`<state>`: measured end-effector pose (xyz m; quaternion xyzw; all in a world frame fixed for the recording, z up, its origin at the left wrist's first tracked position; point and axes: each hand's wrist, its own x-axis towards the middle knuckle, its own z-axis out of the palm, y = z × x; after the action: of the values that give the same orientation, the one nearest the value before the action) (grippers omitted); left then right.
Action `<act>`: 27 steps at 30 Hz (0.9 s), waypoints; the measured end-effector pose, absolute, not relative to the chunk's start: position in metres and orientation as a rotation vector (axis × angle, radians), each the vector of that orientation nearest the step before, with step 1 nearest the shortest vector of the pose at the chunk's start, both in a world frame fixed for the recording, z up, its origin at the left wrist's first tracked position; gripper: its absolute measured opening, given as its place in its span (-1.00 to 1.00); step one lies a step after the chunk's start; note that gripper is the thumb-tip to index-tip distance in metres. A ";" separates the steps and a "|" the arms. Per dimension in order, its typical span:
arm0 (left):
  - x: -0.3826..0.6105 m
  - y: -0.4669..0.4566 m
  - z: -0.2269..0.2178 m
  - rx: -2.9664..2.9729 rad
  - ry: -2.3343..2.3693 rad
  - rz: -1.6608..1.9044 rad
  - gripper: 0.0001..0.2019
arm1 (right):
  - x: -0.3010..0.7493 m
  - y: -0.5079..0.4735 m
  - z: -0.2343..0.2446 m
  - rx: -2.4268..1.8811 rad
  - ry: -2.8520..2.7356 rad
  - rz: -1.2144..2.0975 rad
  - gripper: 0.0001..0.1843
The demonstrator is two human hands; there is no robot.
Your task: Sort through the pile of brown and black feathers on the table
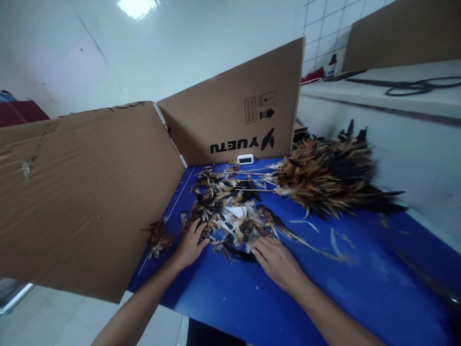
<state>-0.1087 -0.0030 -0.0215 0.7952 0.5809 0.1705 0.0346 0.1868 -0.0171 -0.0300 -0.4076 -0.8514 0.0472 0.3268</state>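
A loose heap of brown, black and white feathers [226, 206] lies on the blue table [273, 307]. My left hand [189, 243] rests flat at the heap's near left edge, fingers stretched out and touching the feathers. On the heap's near right edge lies my right hand [276, 262], fingers extended and pressed flat against the feathers and a dark curved object [239, 254] half hidden under them. A few thin sticks [248, 180] run from the heap toward a big bundle of brown and black feathers [324, 175] on the right.
Cardboard panels stand around the table: one on the left [79, 192], one at the back [237, 105] with a small white device [245, 158] at its foot. A white ledge [396, 81] with a black cable [410, 87] rises on the right. Stray feathers [334, 242] dot the blue surface.
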 end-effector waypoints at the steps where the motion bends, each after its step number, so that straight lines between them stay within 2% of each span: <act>1: -0.108 -0.002 -0.020 2.465 1.810 0.559 -0.53 | 0.187 -0.018 -0.029 -1.060 -2.221 0.127 -0.75; 6: -0.095 -0.014 -0.009 2.591 1.915 0.838 -0.70 | 0.189 -0.024 -0.023 -1.080 -2.137 0.157 -0.75; 9: -0.081 -0.023 0.001 2.646 1.806 0.978 -0.81 | 0.190 -0.024 -0.023 -1.082 -2.088 0.153 -0.75; 14: -0.058 -0.017 0.021 2.646 1.580 1.030 -0.85 | 0.194 -0.022 -0.028 -1.109 -1.959 0.146 -0.76; 19: -0.034 0.002 0.034 2.391 1.553 1.317 -0.87 | 0.209 -0.021 -0.023 -1.156 -1.770 0.076 -0.75; 23: -0.018 0.014 0.028 2.243 1.529 1.483 -0.88 | 0.223 -0.021 -0.016 -1.248 -1.663 -0.025 -0.79; 27: -0.022 0.025 0.011 2.436 1.466 1.490 -0.81 | 0.218 -0.023 -0.008 -1.237 -1.717 -0.039 -0.84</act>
<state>-0.0216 0.0252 0.0107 0.7585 0.4565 0.4638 -0.0341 0.2184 -0.0228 -0.0082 -0.5092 -0.7071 -0.0159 0.4904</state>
